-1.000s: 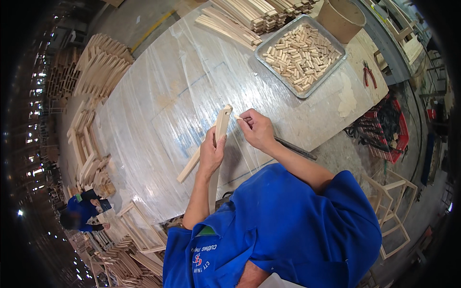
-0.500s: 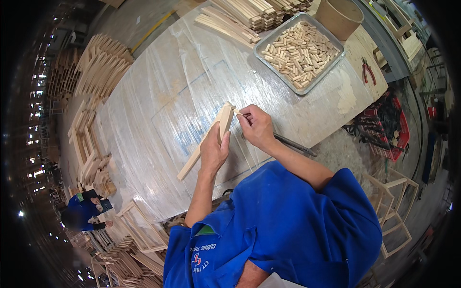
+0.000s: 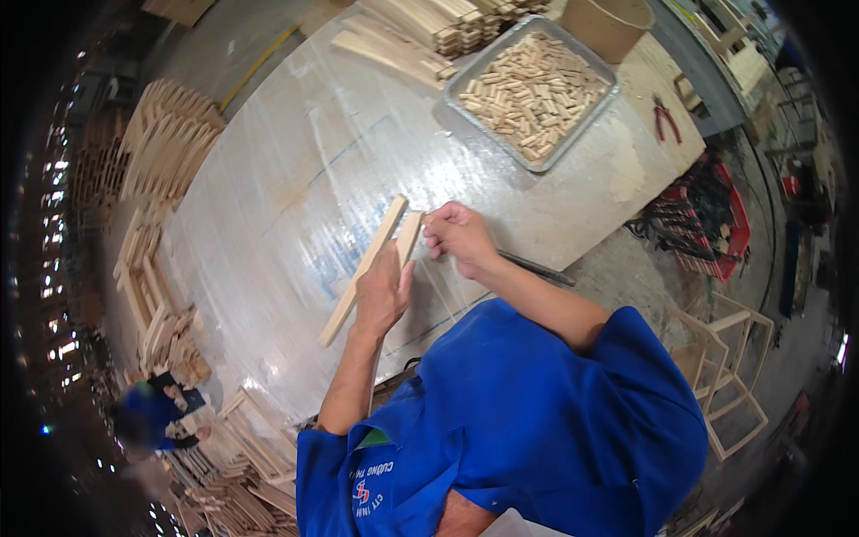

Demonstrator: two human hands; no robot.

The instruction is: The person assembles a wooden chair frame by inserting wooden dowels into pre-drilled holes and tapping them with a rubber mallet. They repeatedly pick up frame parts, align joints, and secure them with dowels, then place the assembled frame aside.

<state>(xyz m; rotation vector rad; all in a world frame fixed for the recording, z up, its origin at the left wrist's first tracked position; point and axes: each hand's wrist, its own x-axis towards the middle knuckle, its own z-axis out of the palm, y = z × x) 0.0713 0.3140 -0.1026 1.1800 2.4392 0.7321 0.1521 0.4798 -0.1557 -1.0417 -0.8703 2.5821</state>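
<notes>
My left hand [image 3: 382, 291] is closed around a short pale wooden piece [image 3: 409, 236], whose far end sticks out past the fingers. Just left of it a longer wooden strip [image 3: 362, 271] lies slanted on the table, partly behind that hand. My right hand [image 3: 462, 237] pinches right at the far end of the short piece. Whatever is between its fingertips is too small and covered to make out. Under my right forearm, a dark bar-shaped tool [image 3: 537, 268] rests on the table.
Beyond my hands, a metal tray [image 3: 540, 168] holds many wooden dowels. Wood strips [image 3: 394, 58] are stacked beside it, near a brown round container [image 3: 608, 27]. Red-handled pliers [image 3: 666, 121] lie at right. A red crate [image 3: 735, 224] stands past the table [image 3: 268, 259]. Another person [image 3: 157, 412] is at left.
The short piece now stands apart from the long strip, with a gap between them. My right hand has stayed at its end, fingers curled in more. The whole view has shifted slightly.
</notes>
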